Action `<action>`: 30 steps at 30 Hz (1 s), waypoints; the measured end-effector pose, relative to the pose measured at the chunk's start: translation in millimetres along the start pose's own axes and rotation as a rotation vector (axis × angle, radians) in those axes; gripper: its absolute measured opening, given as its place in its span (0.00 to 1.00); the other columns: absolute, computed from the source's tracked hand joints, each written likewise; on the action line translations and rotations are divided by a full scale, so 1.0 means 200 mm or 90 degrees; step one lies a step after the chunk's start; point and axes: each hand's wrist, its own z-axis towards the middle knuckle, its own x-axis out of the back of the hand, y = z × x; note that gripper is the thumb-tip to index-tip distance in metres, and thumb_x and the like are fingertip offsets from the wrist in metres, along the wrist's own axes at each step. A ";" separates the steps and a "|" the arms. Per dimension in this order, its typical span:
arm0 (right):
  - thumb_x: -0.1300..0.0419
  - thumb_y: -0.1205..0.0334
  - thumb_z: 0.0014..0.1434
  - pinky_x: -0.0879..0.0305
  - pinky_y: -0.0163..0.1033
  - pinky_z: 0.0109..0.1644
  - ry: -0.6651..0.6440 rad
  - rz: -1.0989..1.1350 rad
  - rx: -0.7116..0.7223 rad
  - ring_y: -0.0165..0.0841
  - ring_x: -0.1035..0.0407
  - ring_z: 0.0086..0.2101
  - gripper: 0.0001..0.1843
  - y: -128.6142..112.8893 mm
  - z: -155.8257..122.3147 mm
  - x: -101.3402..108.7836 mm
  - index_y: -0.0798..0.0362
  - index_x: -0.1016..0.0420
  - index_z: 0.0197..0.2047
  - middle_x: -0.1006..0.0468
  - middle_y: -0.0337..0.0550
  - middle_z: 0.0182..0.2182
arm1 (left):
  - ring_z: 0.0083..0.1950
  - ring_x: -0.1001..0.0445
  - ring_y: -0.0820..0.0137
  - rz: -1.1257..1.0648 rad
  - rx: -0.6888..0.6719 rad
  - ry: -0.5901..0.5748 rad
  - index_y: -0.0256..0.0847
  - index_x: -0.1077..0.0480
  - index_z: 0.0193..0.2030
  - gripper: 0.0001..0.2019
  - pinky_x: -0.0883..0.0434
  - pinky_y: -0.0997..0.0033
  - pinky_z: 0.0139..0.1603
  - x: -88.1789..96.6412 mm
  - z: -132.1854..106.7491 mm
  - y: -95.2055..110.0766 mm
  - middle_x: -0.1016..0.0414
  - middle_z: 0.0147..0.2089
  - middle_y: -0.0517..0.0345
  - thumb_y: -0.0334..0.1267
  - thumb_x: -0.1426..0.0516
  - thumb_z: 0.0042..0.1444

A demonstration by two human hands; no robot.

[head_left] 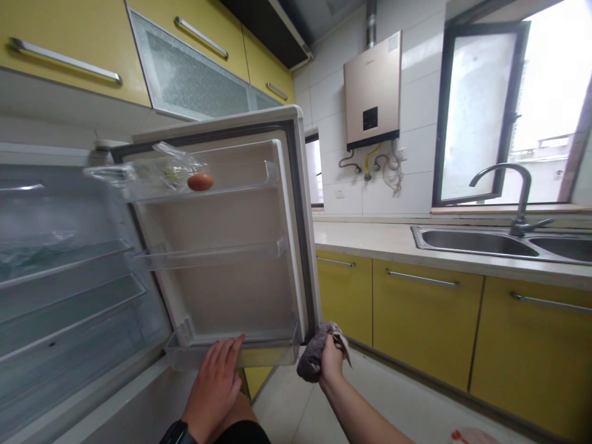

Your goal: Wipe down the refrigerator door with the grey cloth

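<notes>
The refrigerator door (231,222) stands open in front of me, its inner side facing me. At its lower outer corner, my right hand (331,361) grips a bunched dark grey cloth (313,354), which lies against or close to the door edge. My left hand (217,379) rests with stretched fingers at the clear bottom door bin (271,354); whether it bears weight there I cannot tell. In the upper door bin (240,182) sit a brown egg (200,182) and a crumpled clear plastic bag (160,176).
To the left, the refrigerator interior has glass shelves (83,302), with a plastic-wrapped green item (32,256) on one. Yellow lower cabinets (420,320) and a countertop (361,237) with a steel sink (481,242) stand at right. A plastic bag (474,436) lies on the floor.
</notes>
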 end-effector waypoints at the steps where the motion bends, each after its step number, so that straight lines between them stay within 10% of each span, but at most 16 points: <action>1: 0.43 0.40 0.48 0.22 0.53 0.44 0.011 -0.012 0.027 0.54 0.20 0.41 0.21 -0.04 0.01 0.00 0.49 0.27 0.33 0.17 0.52 0.30 | 0.65 0.32 0.59 -0.001 0.001 0.003 0.43 0.44 0.73 0.36 0.40 0.52 0.72 0.00 0.00 0.00 0.29 0.63 0.51 0.27 0.46 0.57; 8: 0.38 0.46 0.52 0.46 0.56 0.74 -0.097 -0.036 0.276 0.50 0.30 0.61 0.17 -0.42 0.12 -0.08 0.47 0.20 0.40 0.16 0.51 0.47 | 0.64 0.32 0.59 0.000 0.014 0.001 0.44 0.48 0.75 0.38 0.40 0.50 0.73 0.02 0.00 0.02 0.29 0.62 0.51 0.27 0.46 0.57; 16: 0.37 0.60 0.60 0.44 0.61 0.73 -0.054 -0.074 0.939 0.46 0.33 0.64 0.18 -1.34 0.13 -0.26 0.45 0.20 0.54 0.20 0.47 0.57 | 0.65 0.33 0.57 -0.018 0.018 0.002 0.44 0.43 0.72 0.34 0.41 0.47 0.74 0.05 -0.04 0.01 0.30 0.62 0.50 0.27 0.46 0.58; 23: 0.37 0.48 0.58 0.29 0.60 0.61 0.013 -0.093 1.071 0.53 0.30 0.57 0.28 -1.88 0.00 -0.41 0.56 0.24 0.57 0.24 0.62 0.56 | 0.67 0.35 0.56 -0.039 0.068 -0.016 0.42 0.42 0.72 0.37 0.43 0.44 0.75 0.04 -0.09 0.02 0.31 0.62 0.49 0.22 0.48 0.54; 30: 0.36 0.49 0.57 0.25 0.48 0.45 -0.004 -0.208 1.003 0.42 0.27 0.44 0.19 -1.81 -0.09 -0.38 0.49 0.21 0.49 0.24 0.52 0.49 | 0.69 0.37 0.56 -0.100 0.083 -0.061 0.43 0.40 0.70 0.35 0.43 0.42 0.75 0.10 -0.09 0.02 0.32 0.65 0.49 0.23 0.49 0.54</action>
